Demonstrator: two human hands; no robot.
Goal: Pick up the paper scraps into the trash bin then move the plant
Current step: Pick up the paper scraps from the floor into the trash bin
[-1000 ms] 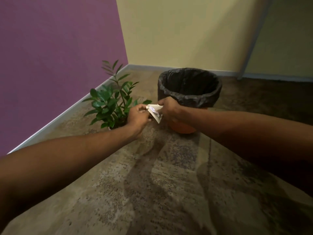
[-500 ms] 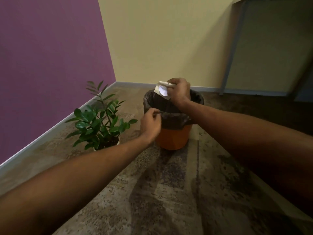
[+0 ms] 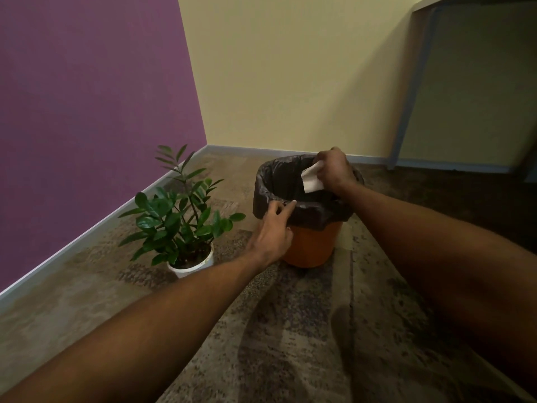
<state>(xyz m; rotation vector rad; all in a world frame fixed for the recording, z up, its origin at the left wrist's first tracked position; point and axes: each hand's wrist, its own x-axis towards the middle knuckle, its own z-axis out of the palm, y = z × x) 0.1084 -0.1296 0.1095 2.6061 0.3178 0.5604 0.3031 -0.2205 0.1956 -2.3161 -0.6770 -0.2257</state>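
An orange trash bin (image 3: 311, 245) lined with a black bag stands on the floor near the corner. My right hand (image 3: 337, 170) hovers over the bin's mouth, shut on white paper scraps (image 3: 312, 180) that hang into the opening. My left hand (image 3: 274, 231) rests on the bag's near rim, its fingers touching the black plastic. To the bin's left stands a green leafy plant (image 3: 177, 213) in a white pot (image 3: 193, 264), untouched.
A purple wall (image 3: 87, 97) runs along the left and a yellow wall (image 3: 290, 68) lies behind the bin, both with pale skirting. A blue-framed door recess (image 3: 465, 82) is at the right. The floor is mottled brown carpet (image 3: 290, 330).
My right hand carried the paper scraps from in front of the bin up and over its mouth, then lowered them into the opening. My left hand let go of the paper and moved to the bag's rim.
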